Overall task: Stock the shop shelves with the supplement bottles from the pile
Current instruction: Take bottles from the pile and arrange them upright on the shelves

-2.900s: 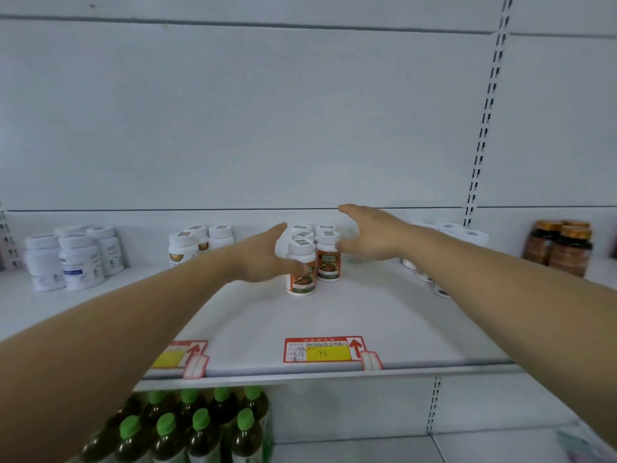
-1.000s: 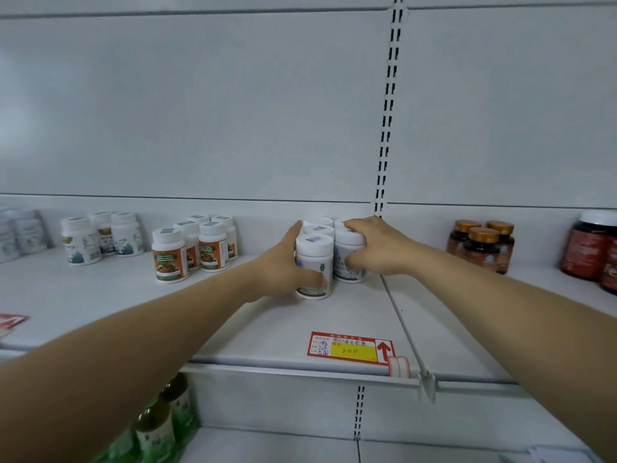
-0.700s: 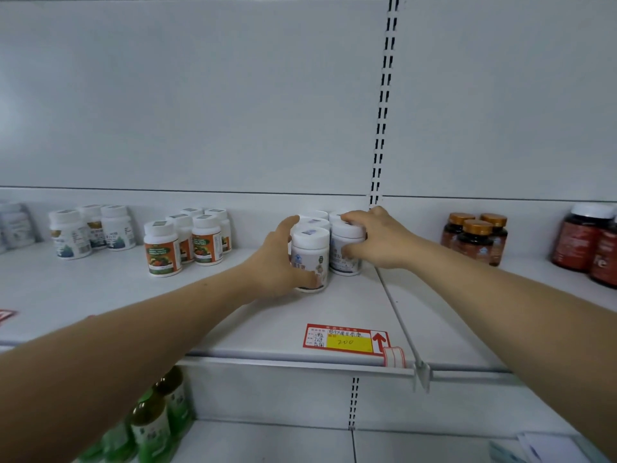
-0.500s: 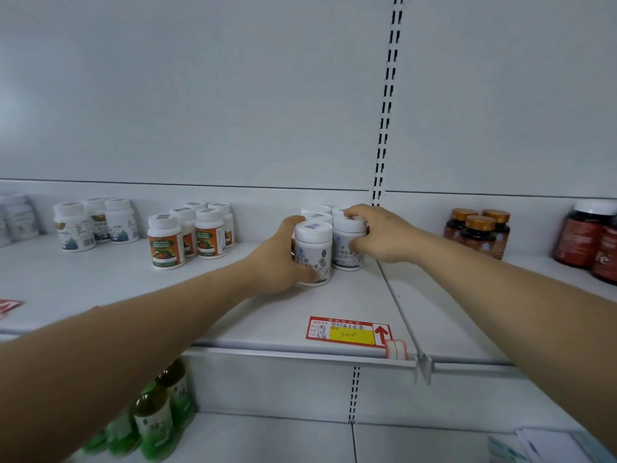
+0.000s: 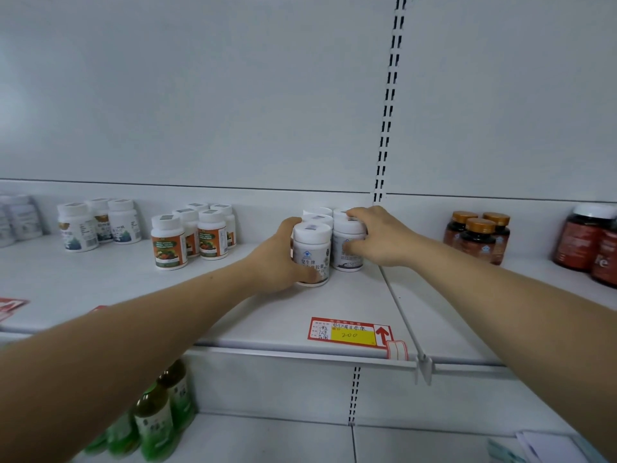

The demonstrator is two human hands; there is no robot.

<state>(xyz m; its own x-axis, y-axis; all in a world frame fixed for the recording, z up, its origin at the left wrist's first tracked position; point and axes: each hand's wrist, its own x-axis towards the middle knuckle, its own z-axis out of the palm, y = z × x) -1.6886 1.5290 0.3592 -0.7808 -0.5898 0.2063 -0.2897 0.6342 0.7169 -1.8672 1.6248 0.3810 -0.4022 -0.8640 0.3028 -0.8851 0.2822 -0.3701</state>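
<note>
Carefully now: left hand [image 5: 280, 259] wrapped round front bottle [image 5: 312, 253], right hand [image 5: 377, 238] gripping its neighbour [image 5: 347, 247]; could topple back bottles [image 5: 317, 215] if shoved crookedly.

White supplement bottles [image 5: 312, 253], white caps, blue-logo labels: approx. five, upright, touching in a cluster on shelf [image 5: 350, 295], rear, behind price tag [image 5: 347, 332].
</note>
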